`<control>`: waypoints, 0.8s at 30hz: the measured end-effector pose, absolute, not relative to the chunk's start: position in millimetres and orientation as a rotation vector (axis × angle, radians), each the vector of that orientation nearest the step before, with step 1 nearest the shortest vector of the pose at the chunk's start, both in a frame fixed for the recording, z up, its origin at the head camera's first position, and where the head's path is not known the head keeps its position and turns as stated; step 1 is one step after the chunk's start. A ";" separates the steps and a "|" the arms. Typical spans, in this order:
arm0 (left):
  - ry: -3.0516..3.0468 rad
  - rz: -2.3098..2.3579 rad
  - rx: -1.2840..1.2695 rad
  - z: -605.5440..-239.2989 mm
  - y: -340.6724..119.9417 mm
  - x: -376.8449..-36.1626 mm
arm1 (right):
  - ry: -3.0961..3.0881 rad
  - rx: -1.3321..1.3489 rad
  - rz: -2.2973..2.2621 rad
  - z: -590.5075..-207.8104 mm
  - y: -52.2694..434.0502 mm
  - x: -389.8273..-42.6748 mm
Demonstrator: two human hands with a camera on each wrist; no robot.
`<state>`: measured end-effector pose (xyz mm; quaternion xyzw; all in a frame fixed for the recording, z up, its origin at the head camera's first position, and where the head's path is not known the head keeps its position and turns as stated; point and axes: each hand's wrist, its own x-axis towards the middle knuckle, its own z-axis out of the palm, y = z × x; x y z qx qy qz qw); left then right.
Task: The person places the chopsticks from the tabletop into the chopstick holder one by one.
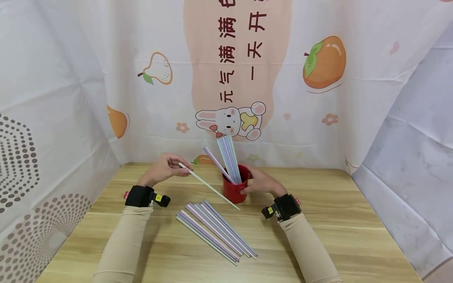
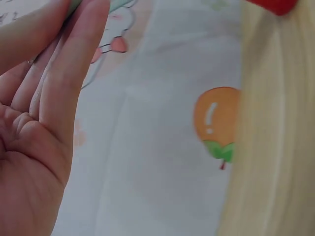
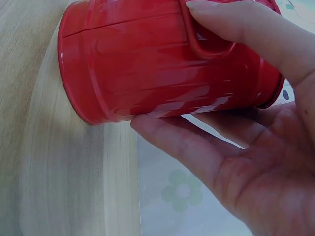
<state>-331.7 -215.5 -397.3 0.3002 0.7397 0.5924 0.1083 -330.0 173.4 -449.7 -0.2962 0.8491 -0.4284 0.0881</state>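
Between thumb and fingers my left hand (image 1: 165, 169) pinches one pale green straw (image 1: 210, 187) near its upper end; it slants down to the right, its low end in front of the cup. In the left wrist view the pinched end is mostly cut off at the top. My right hand (image 1: 261, 181) grips a red metal cup (image 1: 235, 195) from the right, with the thumb at its handle (image 3: 209, 46) and fingers along its side. Several pastel straws (image 1: 229, 159) stand in the cup, one purple straw (image 1: 216, 162) leaning left apart from the bunch.
On the wooden table (image 1: 301, 243), in front of the cup, several pastel straws (image 1: 216, 232) lie side by side in a slanted, loosely fanned row. A printed cloth (image 1: 141, 114) hangs behind the table's back edge.
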 end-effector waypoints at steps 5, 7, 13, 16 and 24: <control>2.210 1.862 0.896 -381.1 -221.1 -327.2 | 2.540 -0.862 -1.268 -449.0 173.5 -325.9; 2.228 1.921 0.902 -375.5 -220.8 -327.3 | 2.537 -0.857 -1.278 -448.5 173.6 -324.4; 2.245 2.143 0.883 -360.8 -213.9 -330.3 | 2.531 -0.861 -1.274 -448.3 173.8 -320.4; 2.255 2.247 0.896 -354.7 -207.7 -331.9 | 2.520 -0.855 -1.286 -448.8 173.8 -318.4; 2.383 2.338 0.971 -346.9 -190.4 -335.3 | 2.502 -0.864 -1.313 -448.2 173.1 -315.7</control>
